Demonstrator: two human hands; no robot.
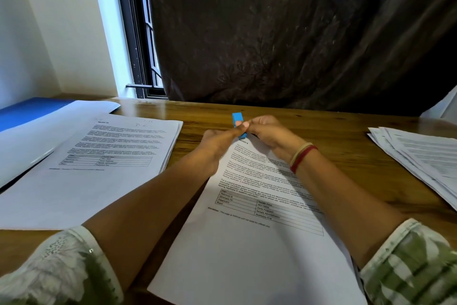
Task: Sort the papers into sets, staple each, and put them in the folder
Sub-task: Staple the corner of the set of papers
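Here, the right grip (pixel 269 132) is clenched round a small blue stapler (pixel 237 118), its fingers curled over the far side, while the left grip (pixel 217 142) meets it from the other side, fingers folded under and thumb pressed onto the stapler's body, so both hold the same tool. The stapler sits tilted at the top left corner of the paper set (pixel 247 243) that lies slanted on the desk (pixel 333 131) right in front of the person; its printed top page faces up and both forearms cross over it. A red and pale bangle (pixel 303 156) circles the right wrist, and green-and-white patterned sleeves (pixel 408 267) end near the elbows. To the left, just beside that set, lies a thicker stack of papers (pixel 111 151), squared and flat. Beyond it, at the desk's far left, is the blue folder (pixel 27 111), partly covered by a large white sheet (pixel 49 129). Well apart on the right edge, loose pages (pixel 425 156) lie fanned out. Behind the desk hangs a dark curtain (pixel 296 32) beside a barred window (pixel 138 32).
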